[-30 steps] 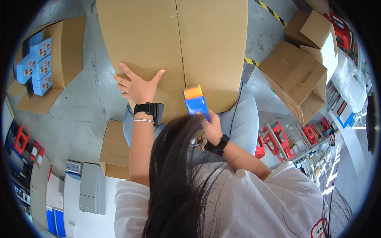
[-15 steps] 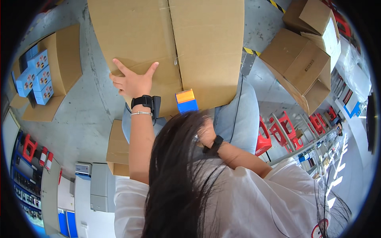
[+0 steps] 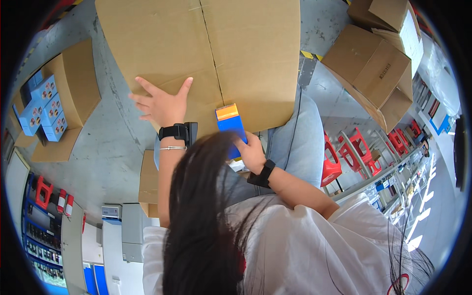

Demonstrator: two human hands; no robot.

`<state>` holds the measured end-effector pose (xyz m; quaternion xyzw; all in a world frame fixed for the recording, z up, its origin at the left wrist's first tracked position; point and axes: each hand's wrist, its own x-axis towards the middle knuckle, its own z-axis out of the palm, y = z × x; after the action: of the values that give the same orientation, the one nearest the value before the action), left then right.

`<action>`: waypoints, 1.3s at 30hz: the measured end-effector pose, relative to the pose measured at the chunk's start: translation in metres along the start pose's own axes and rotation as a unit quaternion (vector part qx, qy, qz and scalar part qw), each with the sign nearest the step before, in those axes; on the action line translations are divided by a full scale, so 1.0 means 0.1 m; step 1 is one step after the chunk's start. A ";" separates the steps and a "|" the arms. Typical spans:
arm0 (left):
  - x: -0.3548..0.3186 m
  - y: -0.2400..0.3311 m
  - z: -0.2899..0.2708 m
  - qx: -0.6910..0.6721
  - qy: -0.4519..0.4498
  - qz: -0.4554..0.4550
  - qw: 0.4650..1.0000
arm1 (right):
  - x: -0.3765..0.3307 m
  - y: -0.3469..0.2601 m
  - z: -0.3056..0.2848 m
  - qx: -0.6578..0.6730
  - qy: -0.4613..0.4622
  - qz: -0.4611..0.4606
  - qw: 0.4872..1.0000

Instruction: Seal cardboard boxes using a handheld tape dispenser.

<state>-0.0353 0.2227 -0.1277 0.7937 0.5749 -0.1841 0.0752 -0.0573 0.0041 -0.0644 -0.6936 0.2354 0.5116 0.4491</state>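
A large closed cardboard box (image 3: pixel 260 59) lies before me, with a dark seam running between its two top flaps. My left hand (image 3: pixel 167 105) rests on the left flap, fingers spread and holding nothing. At the seam's near end, a blue tape dispenser (image 3: pixel 231 124) with an orange front touches the box edge. My right hand (image 3: pixel 252 153) is closed around its lower part. Dark hair hides some of the dispenser and the fingertips of that hand.
An open carton (image 3: pixel 81 73) with several light-blue boxes (image 3: pixel 49 105) sits on the floor at left. More brown cartons (image 3: pixel 366 69) stand at right, near red stools (image 3: pixel 359 147). Another carton (image 3: pixel 149 179) is beside my left forearm. My legs (image 3: pixel 300 147) border the box's near side.
More of the tape dispenser and my right hand now shows as the hair has shifted left. The dispenser has tilted, its orange front still at the seam. My left hand stays spread on the flap.
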 end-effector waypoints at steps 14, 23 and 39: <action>0.40 0.71 0.25 0.009 -0.030 0.735 0.678 | 0.07 0.11 0.12 0.000 0.029 -0.077 0.997; 0.48 0.85 0.24 0.027 -0.018 0.746 0.665 | -0.09 0.30 0.11 -0.006 0.018 -0.028 0.999; 0.41 0.95 0.29 0.043 0.061 0.764 0.641 | -0.37 0.63 -0.31 -0.032 0.048 -0.028 0.998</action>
<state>0.0595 0.2182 -0.1785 0.9625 -0.2407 -0.0364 0.1197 -0.1048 -0.0579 -0.0517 -0.7378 0.2204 0.4723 0.4289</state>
